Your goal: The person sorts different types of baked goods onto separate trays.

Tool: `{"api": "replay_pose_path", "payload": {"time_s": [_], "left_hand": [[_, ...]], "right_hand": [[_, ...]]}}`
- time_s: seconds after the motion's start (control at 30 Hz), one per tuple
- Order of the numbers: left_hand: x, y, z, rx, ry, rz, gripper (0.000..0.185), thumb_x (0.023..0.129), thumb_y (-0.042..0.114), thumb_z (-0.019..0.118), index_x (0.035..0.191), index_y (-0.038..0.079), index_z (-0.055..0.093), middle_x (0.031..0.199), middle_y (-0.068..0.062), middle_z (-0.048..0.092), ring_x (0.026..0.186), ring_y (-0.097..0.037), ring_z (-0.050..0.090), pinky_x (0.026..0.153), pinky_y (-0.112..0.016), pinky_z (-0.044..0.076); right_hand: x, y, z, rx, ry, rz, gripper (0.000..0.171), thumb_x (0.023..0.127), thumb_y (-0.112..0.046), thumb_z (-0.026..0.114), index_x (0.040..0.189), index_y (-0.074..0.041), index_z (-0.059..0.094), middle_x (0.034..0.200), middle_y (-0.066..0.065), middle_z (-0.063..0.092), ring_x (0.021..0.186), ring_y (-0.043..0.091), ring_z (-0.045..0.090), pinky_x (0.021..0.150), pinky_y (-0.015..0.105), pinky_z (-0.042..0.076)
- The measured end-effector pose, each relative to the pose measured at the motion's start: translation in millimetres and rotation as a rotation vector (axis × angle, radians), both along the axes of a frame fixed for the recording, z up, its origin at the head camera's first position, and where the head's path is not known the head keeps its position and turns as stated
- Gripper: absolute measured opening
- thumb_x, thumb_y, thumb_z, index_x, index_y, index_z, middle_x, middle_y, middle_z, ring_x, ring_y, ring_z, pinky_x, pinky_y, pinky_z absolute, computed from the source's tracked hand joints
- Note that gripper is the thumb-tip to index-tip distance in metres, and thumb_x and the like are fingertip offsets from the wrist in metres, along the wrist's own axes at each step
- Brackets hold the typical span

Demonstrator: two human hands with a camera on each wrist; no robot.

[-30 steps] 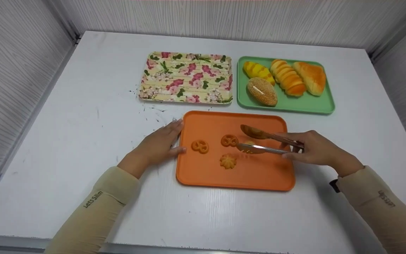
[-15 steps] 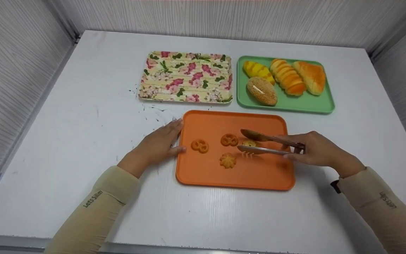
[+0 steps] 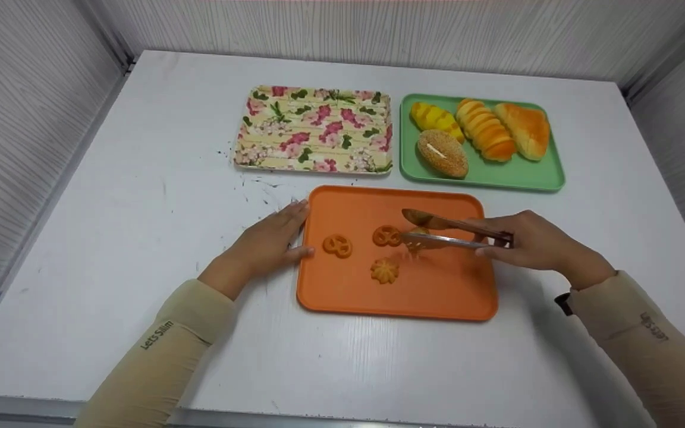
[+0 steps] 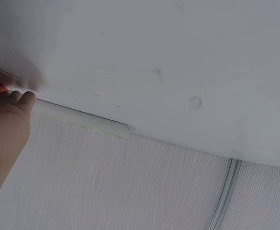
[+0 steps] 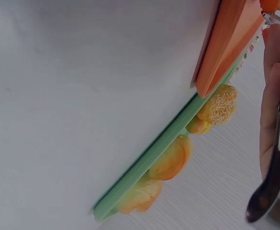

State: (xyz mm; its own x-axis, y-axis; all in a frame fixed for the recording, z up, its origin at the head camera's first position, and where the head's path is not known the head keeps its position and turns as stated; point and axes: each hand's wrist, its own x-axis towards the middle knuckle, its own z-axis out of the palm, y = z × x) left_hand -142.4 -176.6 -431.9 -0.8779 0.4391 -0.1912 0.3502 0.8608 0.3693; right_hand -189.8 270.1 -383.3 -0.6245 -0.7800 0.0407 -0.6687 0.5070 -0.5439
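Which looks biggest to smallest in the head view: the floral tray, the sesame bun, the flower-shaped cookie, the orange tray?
1. Orange tray, though it lies nearer the camera, so this is unsure
2. Floral tray
3. Sesame bun
4. Flower-shaped cookie

Room around the orange tray

Bare tabletop [image 3: 140, 249] lies left, right and in front of the orange tray [image 3: 437, 297]; behind it, the floral tray [image 3: 316, 128] and the green tray [image 3: 533, 178] of breads stand close, side by side.

We are seeing a floral tray [image 3: 314, 131] lying beside a green tray [image 3: 533, 176] carrying four bread rolls [image 3: 479, 135] on the white worktop [image 3: 140, 208].
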Motion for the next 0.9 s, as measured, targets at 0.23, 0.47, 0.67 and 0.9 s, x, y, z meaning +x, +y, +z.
{"api": "replay_pose_path", "payload": {"time_s": [0.23,0.47,0.67,0.9], "left_hand": [[0.7,0.6,0.5,0.012,-0.003,0.001,0.083,0.096,0.055,0.044,0.154,0.009,0.005,0.159,-0.005,0.005,0.144,-0.021,0.007,0.115,-0.04,0.013],[0.7,-0.3,0.8,0.018,0.008,-0.011,0.084,0.095,0.056,0.043,0.154,0.009,0.006,0.159,-0.005,0.005,0.144,-0.021,0.006,0.115,-0.039,0.012],[0.5,-0.6,0.2,0.014,0.002,-0.007,0.084,0.095,0.057,0.043,0.154,0.011,0.004,0.159,-0.005,0.004,0.144,-0.02,0.005,0.115,-0.04,0.013],[-0.7,-0.6,-1.0,0.022,0.017,-0.016,0.084,0.095,0.054,0.046,0.153,0.008,0.007,0.159,-0.007,0.008,0.144,-0.022,0.009,0.114,-0.041,0.015]], "right_hand": [[-13.2,-12.3,6.9,0.002,0.026,0.0,0.047,0.088,-0.019,0.071,0.132,-0.015,0.06,0.087,-0.01,0.067,0.059,0.005,0.051,0.05,0.023,0.043],[-13.7,-14.0,5.9,0.005,0.013,-0.017,0.046,0.087,-0.021,0.072,0.131,-0.014,0.061,0.081,-0.01,0.066,0.055,0.006,0.049,0.047,0.024,0.04],[-9.8,-4.2,5.2,0.001,0.0,-0.034,0.047,0.087,-0.02,0.071,0.132,-0.015,0.06,0.079,-0.011,0.065,0.055,0.006,0.049,0.047,0.024,0.041],[-8.2,5.9,1.7,0.002,-0.011,-0.048,0.045,0.086,-0.022,0.072,0.13,-0.015,0.062,0.059,-0.012,0.051,0.046,0.003,0.038,0.042,0.022,0.035]]}}
